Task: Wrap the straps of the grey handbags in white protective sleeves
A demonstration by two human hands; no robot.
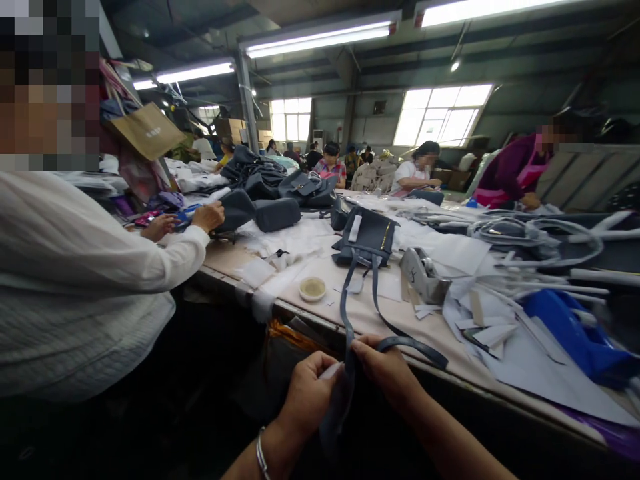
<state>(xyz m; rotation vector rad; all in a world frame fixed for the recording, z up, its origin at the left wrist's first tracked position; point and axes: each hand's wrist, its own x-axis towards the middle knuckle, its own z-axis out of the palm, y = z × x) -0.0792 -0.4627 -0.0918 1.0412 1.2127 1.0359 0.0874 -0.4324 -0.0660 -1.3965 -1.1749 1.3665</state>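
Note:
Below the table's front edge, my right hand (386,368) is closed on a dark blue bag strap (346,303), gripping it between thumb and fingers. Close beside it, my left hand (309,392) pinches a thin whitish strip (331,371) against the same strap; whether it is paper or film I cannot tell. The strap's lower end hangs blurred beneath my hands. It runs up to a dark blue handbag (369,235) with a gold zipper, lying on the table. Another strap (413,343) from the bag loops over the edge by my right hand.
On the table (295,310) are a round dish (313,289), a metal tape dispenser (425,275), a blue dispenser (575,333), paper scraps and piled dark bags (277,213). At left, a co-worker in a white top (90,267) handles things; other people work farther back.

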